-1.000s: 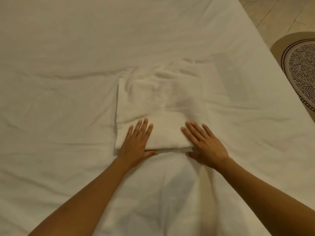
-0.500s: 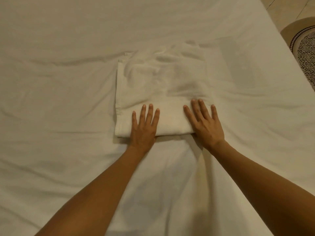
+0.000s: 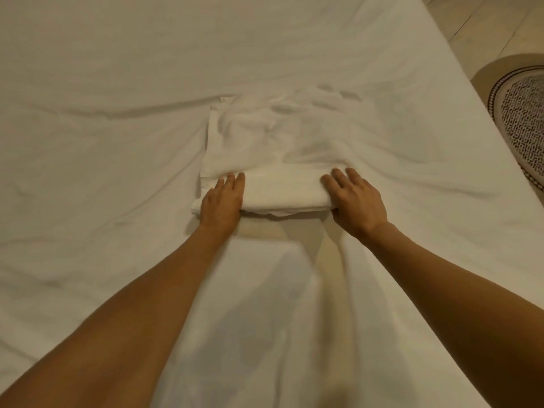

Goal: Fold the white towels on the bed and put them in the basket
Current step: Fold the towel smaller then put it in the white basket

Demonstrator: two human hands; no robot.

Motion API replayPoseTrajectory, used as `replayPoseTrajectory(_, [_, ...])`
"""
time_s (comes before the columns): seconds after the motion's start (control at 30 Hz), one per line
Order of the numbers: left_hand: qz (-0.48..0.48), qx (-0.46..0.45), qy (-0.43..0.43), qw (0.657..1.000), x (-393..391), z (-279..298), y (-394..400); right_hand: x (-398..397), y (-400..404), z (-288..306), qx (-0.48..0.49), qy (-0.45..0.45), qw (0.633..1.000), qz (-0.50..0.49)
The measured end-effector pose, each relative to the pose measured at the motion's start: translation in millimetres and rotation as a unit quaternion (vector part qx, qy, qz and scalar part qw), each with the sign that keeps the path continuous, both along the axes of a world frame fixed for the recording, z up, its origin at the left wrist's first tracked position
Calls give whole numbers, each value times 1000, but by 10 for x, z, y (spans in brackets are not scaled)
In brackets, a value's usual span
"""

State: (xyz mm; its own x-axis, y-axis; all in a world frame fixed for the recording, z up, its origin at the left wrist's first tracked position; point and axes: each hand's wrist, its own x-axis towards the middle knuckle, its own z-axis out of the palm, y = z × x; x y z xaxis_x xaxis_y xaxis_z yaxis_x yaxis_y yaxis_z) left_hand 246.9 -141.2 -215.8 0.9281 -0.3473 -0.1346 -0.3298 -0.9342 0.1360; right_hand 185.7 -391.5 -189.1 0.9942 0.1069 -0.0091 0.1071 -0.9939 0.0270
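Head view, looking down onto a bed [image 3: 117, 69] covered in a white, lightly creased sheet; one white towel [image 3: 273, 148] lies near the middle of it, partly folded into a rough rectangle; its far part is rumpled and uneven, its near part is a thicker, smoother doubled band running left to right.

Left hand [image 3: 222, 206] sits on the near left corner of the towel; fingers laid over the top of the doubled band, palm over its near edge; thumb hidden, so whether it is tucked under the fold cannot be told; fingers appear fairly straight, pressing rather than pinching.

Right hand [image 3: 357, 201] sits at the near right end of the same band; fingers spread over the top surface, slightly bent; thumb goes down at the near edge, apparently beneath the layers, so the hand appears to grip the fold between thumb and fingers.

Near edge of the towel between the two hands is raised slightly off the sheet; a shadow shows beneath it; a thin lower layer pokes out below the band.

Both bare forearms reach in from the bottom of the view, well apart at the elbows, closing toward the towel.

At the right edge, past the bed's side: pale floor [image 3: 482, 28]; a round patterned rug [image 3: 524, 125], partly cut off.
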Motion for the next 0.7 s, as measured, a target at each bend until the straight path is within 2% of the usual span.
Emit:
replayPoseTrajectory(0.13, [-7, -58, 28, 998, 27, 449, 81, -25, -35, 383, 47, -61, 997, -5])
replayPoseTrajectory(0.33, [-7, -75, -3, 997, -317, 1235, 141, -388, 41, 1031, 110, -120, 986, -44])
replayPoseTrajectory(0.4, [11, -48, -8, 999, -546, 1474, 157, -637, 111, 1182, 139, -130, 980, -66])
replayPoseTrajectory(0.53, [21, -7, 21, 1000, -1038, 1813, 192, -1184, 195, 1334, 157, -112, 978, -77])
replayPoseTrajectory(0.7, [18, 32, 53, 998, -1616, 1895, 226, -1785, 247, 1387, 165, -43, 982, -84])
